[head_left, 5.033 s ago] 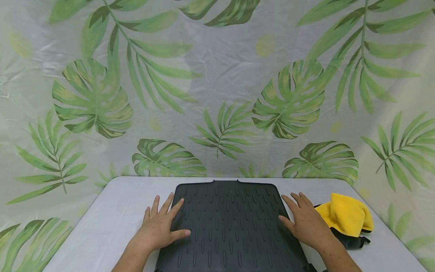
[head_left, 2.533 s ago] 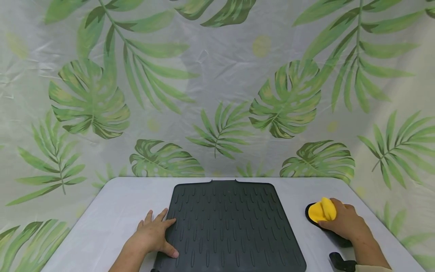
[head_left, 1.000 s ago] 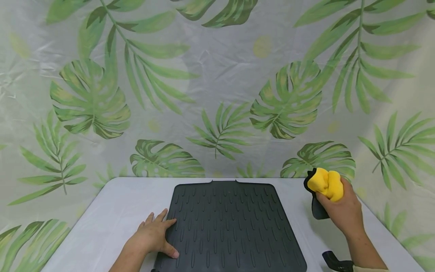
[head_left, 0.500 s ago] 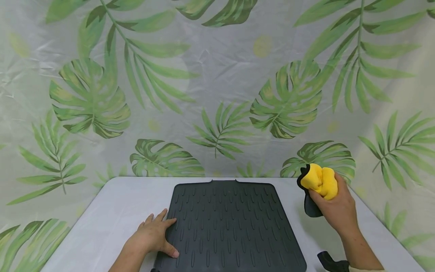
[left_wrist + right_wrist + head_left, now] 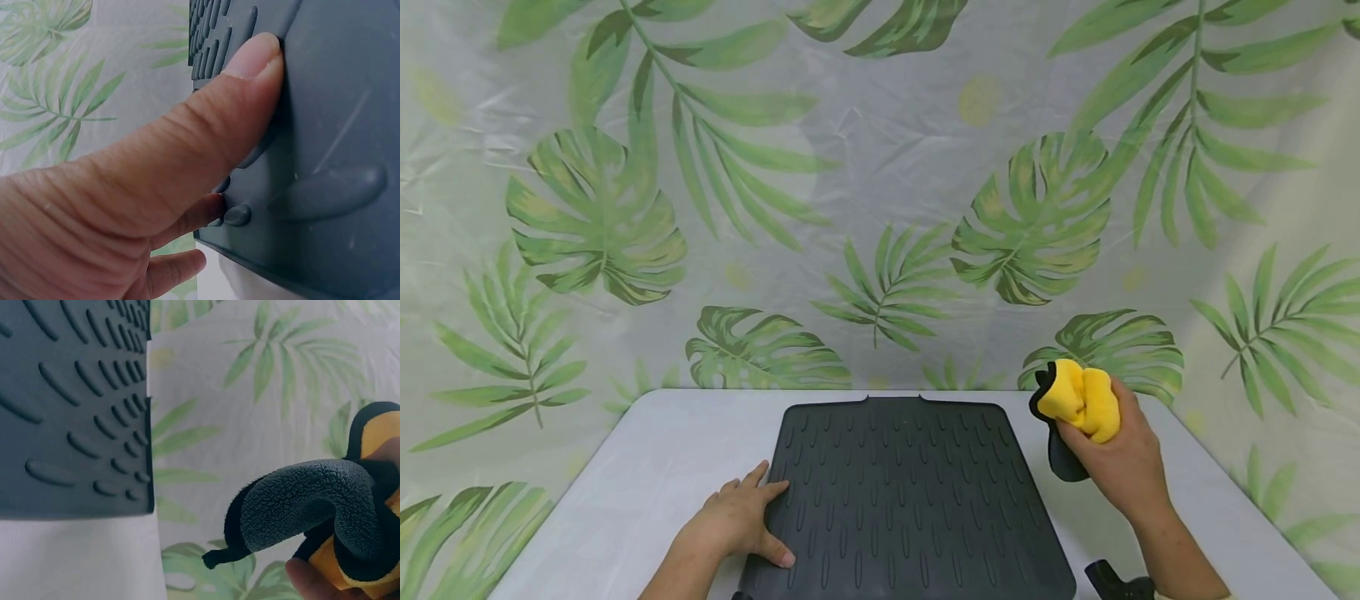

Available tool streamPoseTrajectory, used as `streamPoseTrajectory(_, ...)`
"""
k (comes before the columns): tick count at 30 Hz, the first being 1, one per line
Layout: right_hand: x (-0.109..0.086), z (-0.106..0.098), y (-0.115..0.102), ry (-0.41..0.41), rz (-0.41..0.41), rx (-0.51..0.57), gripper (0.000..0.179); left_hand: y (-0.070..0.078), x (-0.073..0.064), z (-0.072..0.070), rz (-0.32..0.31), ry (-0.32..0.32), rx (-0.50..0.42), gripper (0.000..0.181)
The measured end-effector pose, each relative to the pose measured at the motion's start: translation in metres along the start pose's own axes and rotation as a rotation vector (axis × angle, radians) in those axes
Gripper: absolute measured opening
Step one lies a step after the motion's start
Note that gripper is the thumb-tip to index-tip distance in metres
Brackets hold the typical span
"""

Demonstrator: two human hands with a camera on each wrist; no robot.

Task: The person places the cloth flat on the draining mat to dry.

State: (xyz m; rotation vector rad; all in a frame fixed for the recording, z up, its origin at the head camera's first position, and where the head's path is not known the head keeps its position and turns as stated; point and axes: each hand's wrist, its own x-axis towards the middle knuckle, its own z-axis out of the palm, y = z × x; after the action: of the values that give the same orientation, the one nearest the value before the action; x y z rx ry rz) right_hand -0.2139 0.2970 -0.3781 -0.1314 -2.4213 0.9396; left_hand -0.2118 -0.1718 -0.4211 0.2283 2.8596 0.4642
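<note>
A dark grey mat (image 5: 917, 492) with raised oblong ridges lies in the middle of the table. My left hand (image 5: 733, 521) rests at its left edge, fingers spread; in the left wrist view the thumb (image 5: 250, 69) lies on the ridged face. To the right of the mat, my right hand (image 5: 1123, 462) grips a bunched cleaning cloth (image 5: 1078, 400), held up above the table. The cloth is yellow on one side and fuzzy grey (image 5: 294, 500) on the other, with black edging. Part of it is hidden inside the hand.
The mat lies on a white table (image 5: 647, 467) with rounded far corners. Behind the table hangs a pale sheet (image 5: 880, 167) printed with green leaves. A black wrist mount (image 5: 1116, 583) shows at my right sleeve.
My right hand has left the mat, gripped the cloth at the right, lifted it and carried it left towards the mat. My left hand slid slightly nearer, then stayed still.
</note>
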Motion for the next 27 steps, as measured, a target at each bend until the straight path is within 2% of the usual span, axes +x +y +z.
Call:
streamPoseTrajectory(8, -0.004, 0.002, -0.010, -0.025, -0.025, 0.006, 0.086, -0.001, 0.001, 0.000, -0.007, -0.005, -0.013, 0.106)
streamPoseTrajectory(15, -0.008, 0.006, -0.015, -0.024, -0.078, 0.004, 0.085, -0.001, 0.001, 0.000, -0.009, 0.000, -0.011, 0.108)
streamPoseTrajectory(27, -0.011, 0.011, -0.026, -0.039, -0.130, 0.023, 0.082, 0.001, 0.000, -0.001, -0.009, -0.008, 0.001, 0.103)
